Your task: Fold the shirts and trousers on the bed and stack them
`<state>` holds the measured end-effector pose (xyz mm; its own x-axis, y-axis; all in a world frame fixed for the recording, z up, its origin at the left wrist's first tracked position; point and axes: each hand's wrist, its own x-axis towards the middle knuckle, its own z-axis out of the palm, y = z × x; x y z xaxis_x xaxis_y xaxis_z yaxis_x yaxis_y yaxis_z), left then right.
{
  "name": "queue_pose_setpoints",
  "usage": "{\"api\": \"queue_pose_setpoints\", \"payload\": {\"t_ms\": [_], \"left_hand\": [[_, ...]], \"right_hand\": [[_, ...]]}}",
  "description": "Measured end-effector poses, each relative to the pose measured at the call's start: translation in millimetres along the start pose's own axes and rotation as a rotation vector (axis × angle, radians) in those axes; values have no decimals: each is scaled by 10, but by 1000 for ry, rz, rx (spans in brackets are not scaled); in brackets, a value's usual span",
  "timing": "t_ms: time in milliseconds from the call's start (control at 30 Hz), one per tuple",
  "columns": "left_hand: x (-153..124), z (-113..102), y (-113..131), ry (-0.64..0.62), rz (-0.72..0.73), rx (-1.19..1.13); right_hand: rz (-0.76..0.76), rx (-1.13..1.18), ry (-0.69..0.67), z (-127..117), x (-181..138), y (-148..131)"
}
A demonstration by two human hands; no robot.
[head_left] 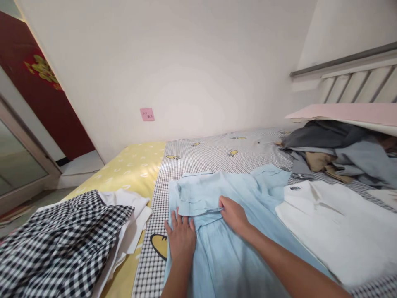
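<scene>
A light blue dress (217, 260) lies spread on the bed, with a gathered skirt towards me and a sleeve-like part reaching out at the far right. One part of it is folded over near the gathered seam. My left hand (182, 236) rests flat on the dress by the left end of that fold, fingers spread. With closed fingers, my right hand (234, 213) grips the edge of the folded part; its fingertips are partly hidden. To the right lies a white garment (338, 231) with a small dark label, close beside the dress.
Black-and-white checked clothing (65, 244) lies over white clothing (144, 207) on the left. Grey and tan clothes (347, 149) are heaped at right under a pink board-like sheet (347, 112). A wall (217, 74) with a pink note (147, 114) borders the patterned bedsheet (204, 155).
</scene>
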<state>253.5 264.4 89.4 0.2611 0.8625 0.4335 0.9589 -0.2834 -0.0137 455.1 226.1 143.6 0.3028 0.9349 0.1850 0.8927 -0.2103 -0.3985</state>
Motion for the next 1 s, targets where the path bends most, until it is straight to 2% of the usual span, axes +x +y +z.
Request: {"api": "queue_pose_setpoints", "payload": {"t_ms": [67,167,300,367,433,500,567,633,733,800,900,1000], "left_hand": [[2,-19,9,-10,-13,8],[3,-34,14,-21,-11,5],[0,-31,17,-36,-19,-21],[-3,-21,18,-28,-25,-40],[-6,-10,17,-16,-31,-55],[-10,-3,13,-6,-34,-57],[-14,2,7,4,-31,-54],[-14,10,2,15,-27,-53],[-9,38,-1,29,-27,-40],[0,62,0,32,-24,-25],[10,76,0,51,-22,-9],[0,45,-17,57,-8,-6]], "right_hand": [[-20,-76,-6,-4,-13,8],[-11,-262,-119,-79,-28,58],[30,-323,-250,-320,-74,128],[28,-349,-247,-459,-112,84],[-9,-357,-164,-522,-149,-44],[-100,-283,-42,-437,-173,-227],[-205,-151,37,-193,-167,-404],[-257,-63,37,136,-128,-529],[-217,17,30,524,-18,-606],[-113,134,53,599,70,-627],[22,329,77,523,166,-667],[-108,323,42,482,154,-683]]}}
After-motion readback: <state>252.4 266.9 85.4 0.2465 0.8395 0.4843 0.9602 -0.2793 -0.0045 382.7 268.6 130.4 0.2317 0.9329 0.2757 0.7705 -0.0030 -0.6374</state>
